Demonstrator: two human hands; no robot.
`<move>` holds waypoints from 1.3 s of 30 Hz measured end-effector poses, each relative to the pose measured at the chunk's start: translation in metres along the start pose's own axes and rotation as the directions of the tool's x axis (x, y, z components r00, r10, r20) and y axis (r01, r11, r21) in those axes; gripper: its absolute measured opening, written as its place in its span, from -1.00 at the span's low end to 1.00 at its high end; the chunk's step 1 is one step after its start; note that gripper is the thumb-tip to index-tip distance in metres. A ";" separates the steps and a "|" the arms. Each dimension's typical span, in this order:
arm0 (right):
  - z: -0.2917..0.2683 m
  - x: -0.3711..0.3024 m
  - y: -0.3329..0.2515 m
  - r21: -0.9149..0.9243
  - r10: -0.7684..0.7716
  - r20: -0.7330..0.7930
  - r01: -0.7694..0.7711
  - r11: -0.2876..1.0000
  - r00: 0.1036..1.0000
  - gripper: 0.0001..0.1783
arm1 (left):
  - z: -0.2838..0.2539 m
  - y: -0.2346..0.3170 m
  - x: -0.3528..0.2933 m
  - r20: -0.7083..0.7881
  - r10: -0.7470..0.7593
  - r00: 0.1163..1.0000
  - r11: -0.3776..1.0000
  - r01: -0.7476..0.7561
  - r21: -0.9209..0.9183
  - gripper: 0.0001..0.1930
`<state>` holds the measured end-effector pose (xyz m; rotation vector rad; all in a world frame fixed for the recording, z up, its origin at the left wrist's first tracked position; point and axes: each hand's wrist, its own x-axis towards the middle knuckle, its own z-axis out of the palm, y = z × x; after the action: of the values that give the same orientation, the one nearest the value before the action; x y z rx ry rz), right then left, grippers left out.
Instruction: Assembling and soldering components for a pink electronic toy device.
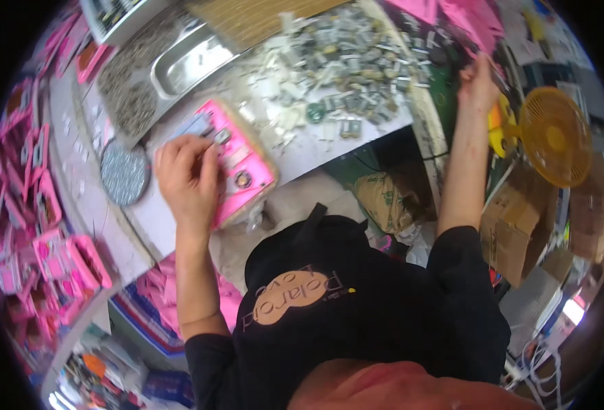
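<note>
Head view, left hand (pixel 187 179): fingers curled down on a pink card (pixel 237 164), pinching a small metal part at its top edge.
Pink card: lies flat near the table's (pixel 357 137) front edge, a round ring on it just beside the hand.
Right hand (pixel 478 85): raised at the table's right edge, fingers closed on a pink sheet (pixel 476 27).
Metal parts (pixel 346 65): heaped toward the table's back.
Steel tray (pixel 186 61): back left.
Yellow fan (pixel 553 137): right of the table.
</note>
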<state>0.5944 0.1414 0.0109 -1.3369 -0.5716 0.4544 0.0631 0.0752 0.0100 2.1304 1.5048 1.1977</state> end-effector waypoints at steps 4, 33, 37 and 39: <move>-0.040 -0.008 -0.023 0.104 0.199 -0.126 -0.186 0.977 0.972 -0.70 | 0.002 0.002 0.001 -0.035 -0.014 0.999 0.991 0.018 0.131 -0.87; 0.123 -0.257 -0.004 0.151 -0.236 0.895 0.240 0.959 0.380 -0.71 | 0.017 -0.002 0.003 -0.011 -0.053 0.999 0.963 0.054 0.266 -0.88; 0.123 -0.257 -0.002 0.145 -0.231 0.896 0.243 0.959 0.378 -0.70 | 0.019 -0.004 0.003 -0.022 -0.045 0.999 0.961 0.050 0.273 -0.88; 0.125 -0.257 0.000 0.154 -0.240 0.894 0.242 0.958 0.379 -0.70 | 0.019 -0.003 0.003 -0.018 -0.051 0.999 0.959 0.054 0.277 -0.87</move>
<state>0.3156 0.0798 -0.0047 -0.8625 -1.6818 0.9510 0.0753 0.0839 -0.0021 2.2409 1.8162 1.0319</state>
